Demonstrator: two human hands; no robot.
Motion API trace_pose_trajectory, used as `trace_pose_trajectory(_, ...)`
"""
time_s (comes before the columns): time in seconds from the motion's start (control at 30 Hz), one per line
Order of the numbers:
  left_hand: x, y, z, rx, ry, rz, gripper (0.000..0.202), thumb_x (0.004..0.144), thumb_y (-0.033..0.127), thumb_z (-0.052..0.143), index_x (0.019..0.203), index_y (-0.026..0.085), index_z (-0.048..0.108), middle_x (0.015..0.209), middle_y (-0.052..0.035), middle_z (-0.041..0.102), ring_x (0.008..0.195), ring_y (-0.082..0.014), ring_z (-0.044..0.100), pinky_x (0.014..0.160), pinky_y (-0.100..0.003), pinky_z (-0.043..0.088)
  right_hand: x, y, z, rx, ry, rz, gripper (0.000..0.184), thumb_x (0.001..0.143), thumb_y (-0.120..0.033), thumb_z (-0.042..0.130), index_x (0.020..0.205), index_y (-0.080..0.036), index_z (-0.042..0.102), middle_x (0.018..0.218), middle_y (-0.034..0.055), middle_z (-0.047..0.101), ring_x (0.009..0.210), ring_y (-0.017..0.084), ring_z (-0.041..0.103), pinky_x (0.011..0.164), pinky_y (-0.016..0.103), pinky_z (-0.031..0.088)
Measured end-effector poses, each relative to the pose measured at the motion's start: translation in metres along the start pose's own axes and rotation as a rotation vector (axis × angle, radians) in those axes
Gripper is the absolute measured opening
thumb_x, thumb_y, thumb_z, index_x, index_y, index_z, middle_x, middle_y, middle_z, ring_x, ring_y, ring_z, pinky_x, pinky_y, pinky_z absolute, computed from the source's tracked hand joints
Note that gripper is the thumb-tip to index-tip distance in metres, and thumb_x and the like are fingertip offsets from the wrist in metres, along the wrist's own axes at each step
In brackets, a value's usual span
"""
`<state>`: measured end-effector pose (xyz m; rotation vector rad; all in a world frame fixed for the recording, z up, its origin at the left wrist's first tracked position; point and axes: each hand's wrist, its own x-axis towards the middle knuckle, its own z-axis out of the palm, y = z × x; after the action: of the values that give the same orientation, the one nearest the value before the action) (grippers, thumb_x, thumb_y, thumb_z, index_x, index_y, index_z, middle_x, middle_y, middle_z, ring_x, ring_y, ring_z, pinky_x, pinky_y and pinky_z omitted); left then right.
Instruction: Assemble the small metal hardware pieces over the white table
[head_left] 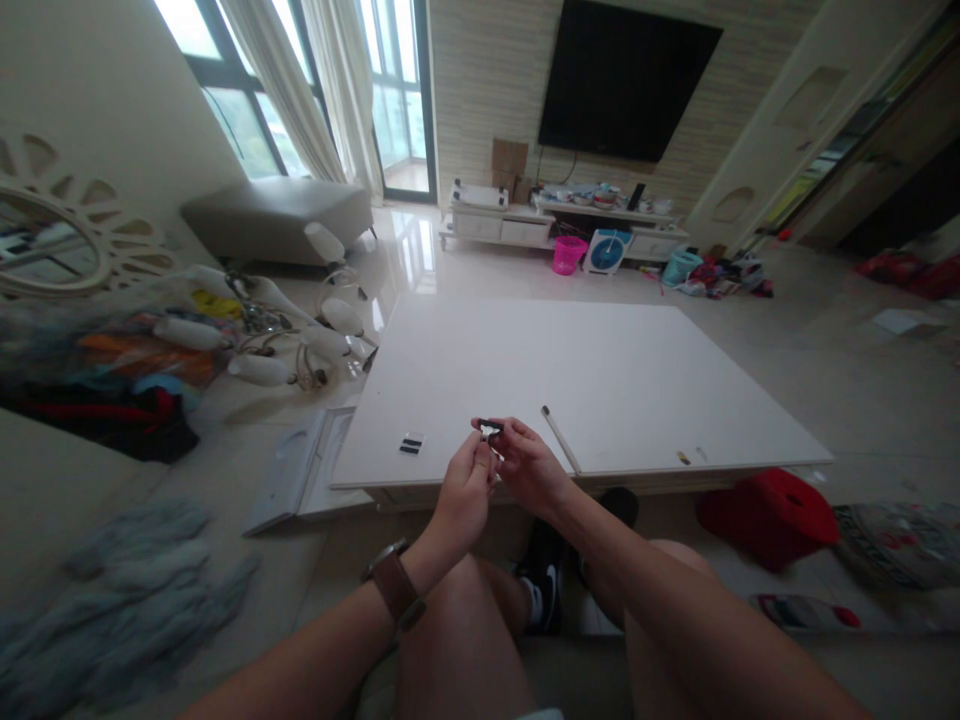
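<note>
Both hands meet above the front edge of a white table point(540, 350). Between the fingertips is a small dark-and-silver piece point(490, 428), too small to name for certain. My left hand point(469, 475) is closed on its lower silver part. The fingers of my right hand point(529, 462) pinch its dark upper part from the right. A thin pale stick with a dark tip point(561, 440) lies on the table just right of my hands. To their left rests a small clear packet with two black strips point(411, 444).
Small bits, one dark and yellowish point(683, 458), lie near the table's front right. A red stool-like object point(772, 515) stands beyond that corner. On the left floor are an open white box point(300, 470) and a lamp with several white shades point(262, 370).
</note>
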<state>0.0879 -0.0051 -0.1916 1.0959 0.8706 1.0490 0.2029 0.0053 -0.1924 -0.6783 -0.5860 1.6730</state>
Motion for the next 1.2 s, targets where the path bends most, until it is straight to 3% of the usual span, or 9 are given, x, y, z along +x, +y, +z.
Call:
trace_pose_trajectory(0.1,0.000,-0.001,0.000,0.003,0.001,-0.001,0.039,0.093,0.056,0.047,0.081,0.019,0.043,0.061,0.0068,0.038,0.048,-0.0067,0.031,0.043,-0.018,0.026,0.000,0.001,0.000,-0.015,0.001,-0.008,0.019,0.076,-0.035,0.079,0.082,-0.019,0.069,0.108,0.0053,0.071,0.068,0.012,0.058,0.055,0.023,0.047)
trace_pose_trajectory(0.63,0.000,-0.002,-0.002,0.070,-0.007,0.039,0.035,0.095,0.052,0.044,0.085,0.019,0.047,0.065,0.0055,0.039,0.050,-0.0079,0.031,0.046,-0.020,0.027,-0.002,-0.002,0.001,-0.018,-0.027,-0.006,0.024,0.076,-0.037,0.079,0.078,-0.018,0.065,0.109,0.0066,0.071,0.072,0.014,0.060,0.059,0.025,0.048)
trace_pose_trajectory(0.83,0.000,0.003,-0.003,0.156,-0.022,0.072,0.032,0.096,0.048,0.044,0.087,0.018,0.050,0.064,0.0047,0.041,0.052,-0.0096,0.032,0.049,-0.022,0.028,-0.003,-0.007,0.000,-0.062,-0.035,-0.035,0.024,0.075,-0.034,0.081,0.074,-0.019,0.063,0.108,0.0066,0.072,0.085,0.017,0.063,0.068,0.027,0.048)
trace_pose_trajectory(1.07,0.001,0.011,-0.007,0.256,-0.021,0.126,0.029,0.094,0.042,0.047,0.077,0.019,0.048,0.061,0.0033,0.044,0.055,-0.0118,0.037,0.053,-0.024,0.030,-0.001,-0.015,-0.009,-0.310,-0.064,-0.150,0.019,0.077,-0.037,0.079,0.085,-0.020,0.072,0.109,0.0070,0.072,0.084,0.015,0.061,0.075,0.027,0.047)
trace_pose_trajectory(1.2,0.003,0.010,-0.010,0.254,-0.046,0.107,0.029,0.096,0.042,0.045,0.080,0.018,0.051,0.062,0.0035,0.043,0.053,-0.0111,0.035,0.051,-0.024,0.028,0.003,-0.017,-0.016,-0.433,-0.112,-0.206,0.018,0.080,-0.036,0.077,0.086,-0.020,0.072,0.109,0.0082,0.071,0.080,0.014,0.059,0.075,0.029,0.046)
